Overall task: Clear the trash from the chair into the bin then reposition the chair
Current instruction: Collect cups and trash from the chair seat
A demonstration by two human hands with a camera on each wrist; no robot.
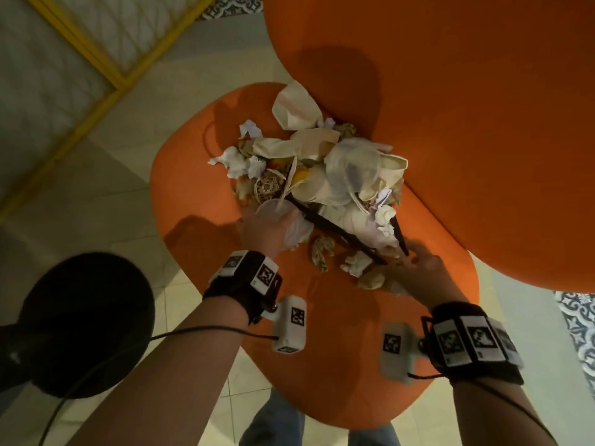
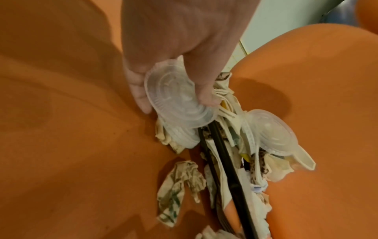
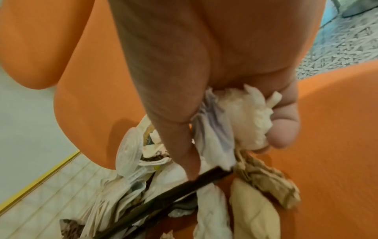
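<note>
We are looking down on the orange chair [image 1: 199, 175], its seat smooth, matte and rounded. The trash pile [image 1: 315, 175] is sitting on that seat, heaped against the foot of the curved backrest: crumpled white tissue, creased beige paper wrappers, flattened paper plates, clear ribbed plastic lids, and thin black strips [image 1: 335, 226] running through the pile's near edge.

Our left hand [image 1: 264, 233] is reaching into the pile's near left edge; its fingers and thumb are pinching a round clear plastic lid [image 2: 178, 98], ridged in concentric rings, lifted on edge over more paper scraps.

Our right hand [image 1: 421, 272] is working at the pile's near right edge. Its fingers are curling around a wad of soft white tissue [image 3: 245, 116], with one finger stretching down to touch a black strip.

A black round bin [image 1: 83, 323] is standing on the tiled floor [image 1: 106, 201], left of the chair seat.
</note>
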